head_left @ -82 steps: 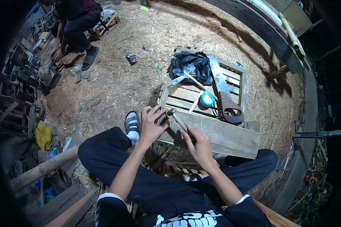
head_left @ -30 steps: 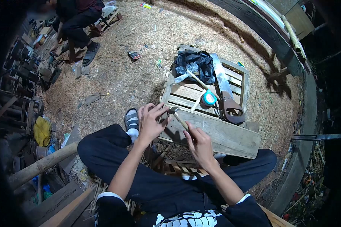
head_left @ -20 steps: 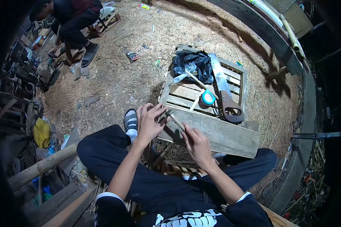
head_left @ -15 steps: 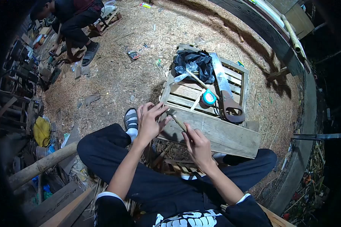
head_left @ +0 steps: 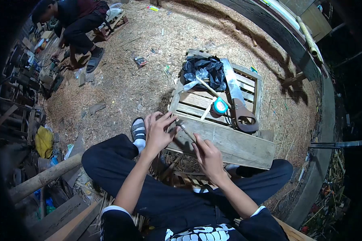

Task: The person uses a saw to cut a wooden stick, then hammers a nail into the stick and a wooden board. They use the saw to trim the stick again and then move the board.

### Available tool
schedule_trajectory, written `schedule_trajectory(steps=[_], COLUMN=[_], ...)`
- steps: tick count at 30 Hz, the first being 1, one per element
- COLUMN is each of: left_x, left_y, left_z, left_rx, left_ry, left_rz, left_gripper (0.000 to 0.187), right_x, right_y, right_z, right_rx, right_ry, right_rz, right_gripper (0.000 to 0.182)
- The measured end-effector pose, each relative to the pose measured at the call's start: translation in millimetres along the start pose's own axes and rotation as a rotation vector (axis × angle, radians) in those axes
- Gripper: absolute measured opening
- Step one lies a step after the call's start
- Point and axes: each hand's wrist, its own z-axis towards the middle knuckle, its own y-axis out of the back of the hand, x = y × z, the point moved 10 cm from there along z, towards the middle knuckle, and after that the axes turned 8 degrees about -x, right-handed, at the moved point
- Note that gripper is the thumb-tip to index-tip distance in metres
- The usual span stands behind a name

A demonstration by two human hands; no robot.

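My right hand [head_left: 208, 156] is closed around a thin stick-like tool [head_left: 188, 131] with a pale, shiny tip; its exact kind is too small to tell. The tool slants over the left part of a flat wooden board [head_left: 233, 144], its tip pointing to my left hand. My left hand [head_left: 157, 130] rests at the board's left end, fingers spread and thumb apart, close to the tip. Whether a small thing lies under those fingertips is not clear. The board lies along the near side of a slatted wooden crate [head_left: 258, 94], above my crossed legs.
On the crate are a black plastic bag [head_left: 213, 72], a handsaw [head_left: 233, 82], a blue tape measure [head_left: 220, 106] and a wooden stick [head_left: 207, 86]. Another person [head_left: 82, 28] crouches at the far left near scattered tools. A bamboo pole [head_left: 46, 176] juts in from the left.
The tool's tip has shifted slightly up and left, and its pale end shows more now. My left hand stays nearly in place. The whole view has moved a little.
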Motion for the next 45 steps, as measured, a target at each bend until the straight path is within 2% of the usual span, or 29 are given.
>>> schedule_trajectory(steps=[14, 17, 19, 22, 29, 31, 34, 38, 43, 45], left_x=[-1, 0, 0, -2, 0, -1, 0, 0, 1, 1], left_y=[0, 0, 1, 0, 0, -2, 1, -1, -1, -2], left_z=[-1, 1, 0, 0, 1, 1, 0, 2, -1, 2], left_rx=[0.016, 0.035, 0.029, 0.013, 0.022, 0.025, 0.018, 0.024, 0.028, 0.02], left_ry=[0.013, 0.026, 0.027, 0.017, 0.028, 0.024, 0.03, 0.03, 0.043, 0.034], left_rz=[-0.015, -0.018, -0.011, -0.017, -0.036, -0.031, -0.009, -0.027, -0.023, -0.025], left_gripper=[0.048, 0.05, 0.05, 0.049, 0.049, 0.049, 0.048, 0.047, 0.046, 0.046], right_x=[2, 1, 5, -4, -1, -5, 4, -2, 0, -3], right_y=[6, -1, 8, -3, 8, -2, 9, -3, 0, -1], right_z=[-2, 3, 0, 0, -4, 1, -1, -2, -4, -4], right_rx=[-0.048, 0.008, -0.054, 0.02, -0.062, 0.025, -0.058, 0.007, -0.072, -0.037], right_ry=[-0.021, 0.023, -0.019, 0.002, -0.006, 0.001, -0.012, 0.008, -0.036, -0.055], right_rz=[0.057, -0.001, 0.062, -0.013, 0.058, -0.006, 0.069, 0.04, 0.106, 0.093], right_gripper=[0.04, 0.04, 0.042, 0.044, 0.043, 0.044, 0.044, 0.044, 0.043, 0.042])
